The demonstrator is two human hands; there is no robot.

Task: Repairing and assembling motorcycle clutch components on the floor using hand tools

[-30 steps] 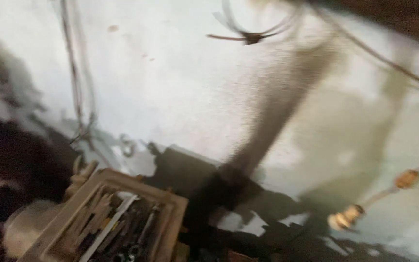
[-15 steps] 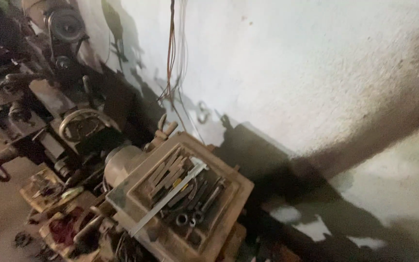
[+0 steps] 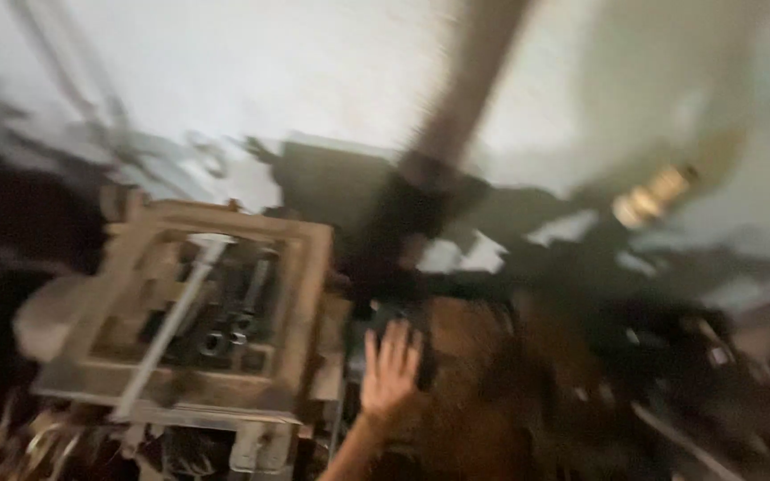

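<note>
The picture is heavily motion-blurred. My left hand (image 3: pixel 391 370) reaches up from the bottom edge with its fingers spread and nothing in it. It lies on or just over a dark, brownish mass (image 3: pixel 474 356) right of a wooden tray (image 3: pixel 309 267); the blur hides whether it touches. The tray holds several metal tools, among them a long pale bar (image 3: pixel 171 325) and ring-ended wrenches (image 3: pixel 225 338). My right hand is out of view.
A pale stained wall (image 3: pixel 314 71) fills the top, crossed by a dark slanted shadow (image 3: pixel 470 98) and hanging cables (image 3: pixel 73 80). A brass-coloured fitting (image 3: pixel 652 196) hangs at the right. Dark machinery and clutter (image 3: pixel 11 223) sit left of and below the tray.
The view has swung right and down and blurred. The machine at the left has left the frame. My left hand has come into view beside the tool tray.
</note>
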